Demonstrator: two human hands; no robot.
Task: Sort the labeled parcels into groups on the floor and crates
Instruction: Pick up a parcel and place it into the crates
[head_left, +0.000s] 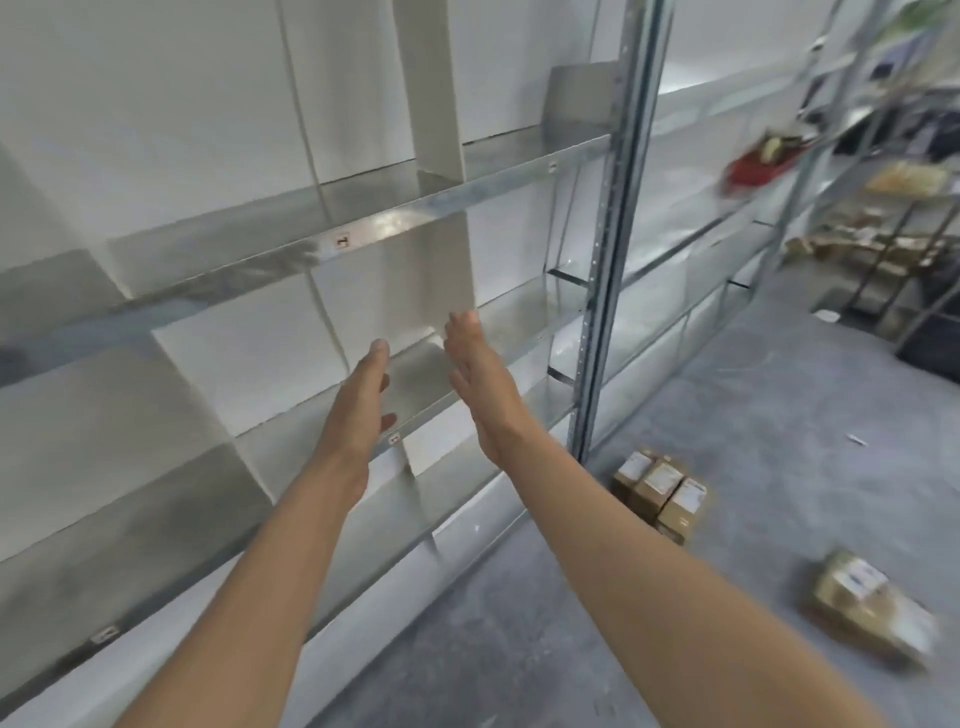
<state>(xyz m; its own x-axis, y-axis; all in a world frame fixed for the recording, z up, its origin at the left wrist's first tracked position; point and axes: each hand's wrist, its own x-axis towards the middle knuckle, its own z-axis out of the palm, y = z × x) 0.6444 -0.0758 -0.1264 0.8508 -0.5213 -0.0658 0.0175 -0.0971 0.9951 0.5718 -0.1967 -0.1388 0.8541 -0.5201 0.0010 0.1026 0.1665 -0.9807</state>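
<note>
The grey galvanised steel shelving rack (332, 244) stands just ahead of both hands. Brown cardboard parcels with white labels (660, 493) lie in two groups, low and to the right of the right hand (480, 384). The right hand and the left hand (363, 405) are flat-fingered and hold nothing. The likely risk is a hasty grab with labels unread, which would mix the groups.
</note>
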